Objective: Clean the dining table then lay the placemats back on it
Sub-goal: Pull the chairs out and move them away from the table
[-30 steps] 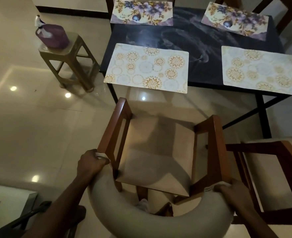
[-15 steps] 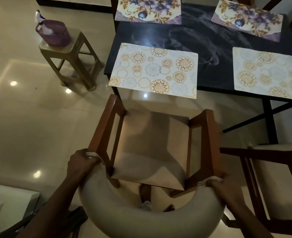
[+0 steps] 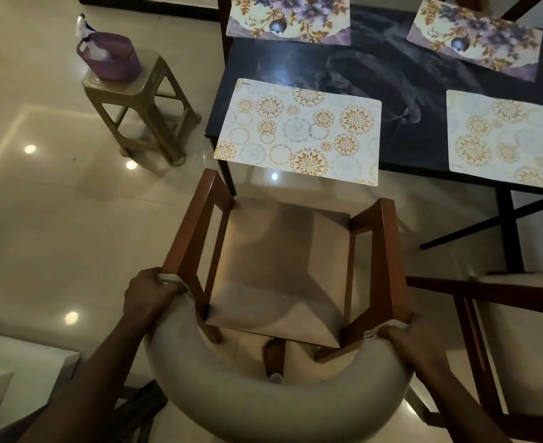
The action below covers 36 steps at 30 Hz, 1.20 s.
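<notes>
Glossy cream floor tiles [image 3: 56,235] reflect small round spots of light, and a dark skirting board [image 3: 148,9] edges the far side. A tan stool [image 3: 150,81] carries a purple basket [image 3: 113,62]. A wooden armchair [image 3: 279,266] with a pale padded back stands nearer, and a second chair [image 3: 519,330] is at the right.

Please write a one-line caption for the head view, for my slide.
The left hand and right hand grip the curved back of a chair before the dining table, where four placemats lie.

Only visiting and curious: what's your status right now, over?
Gripping the chair by its backrest: left hand, right hand. Four placemats lie on dining table. In the way: that chair.
</notes>
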Each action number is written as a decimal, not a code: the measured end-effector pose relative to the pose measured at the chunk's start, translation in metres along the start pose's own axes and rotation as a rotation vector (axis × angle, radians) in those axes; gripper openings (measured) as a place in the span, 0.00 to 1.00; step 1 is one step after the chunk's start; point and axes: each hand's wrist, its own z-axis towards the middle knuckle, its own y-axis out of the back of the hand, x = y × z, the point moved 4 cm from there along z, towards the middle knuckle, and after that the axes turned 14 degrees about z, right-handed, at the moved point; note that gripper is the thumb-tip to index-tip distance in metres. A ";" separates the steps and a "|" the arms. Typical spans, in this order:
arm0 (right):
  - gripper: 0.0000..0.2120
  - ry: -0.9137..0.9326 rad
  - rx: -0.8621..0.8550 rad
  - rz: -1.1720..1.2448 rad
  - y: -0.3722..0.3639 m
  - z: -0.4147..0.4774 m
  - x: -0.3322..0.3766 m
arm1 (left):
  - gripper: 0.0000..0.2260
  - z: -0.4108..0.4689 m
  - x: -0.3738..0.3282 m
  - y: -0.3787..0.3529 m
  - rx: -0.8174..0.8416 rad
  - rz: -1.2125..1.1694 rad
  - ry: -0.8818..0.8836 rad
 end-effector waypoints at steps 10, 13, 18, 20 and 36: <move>0.22 -0.077 -0.010 0.042 -0.005 -0.003 0.015 | 0.20 0.006 -0.003 0.007 -0.013 -0.006 0.000; 0.23 -0.023 0.024 0.028 -0.004 -0.005 0.012 | 0.17 0.010 -0.002 0.006 -0.018 0.021 -0.010; 0.25 -0.011 0.042 0.043 -0.003 -0.010 0.012 | 0.20 0.017 0.001 0.005 -0.004 0.064 0.018; 0.24 0.003 0.050 0.048 -0.004 -0.012 0.014 | 0.21 0.017 0.000 0.006 -0.006 0.066 0.012; 0.20 -0.020 0.057 0.206 -0.011 -0.037 0.004 | 0.29 -0.016 -0.005 0.004 -0.032 0.062 -0.036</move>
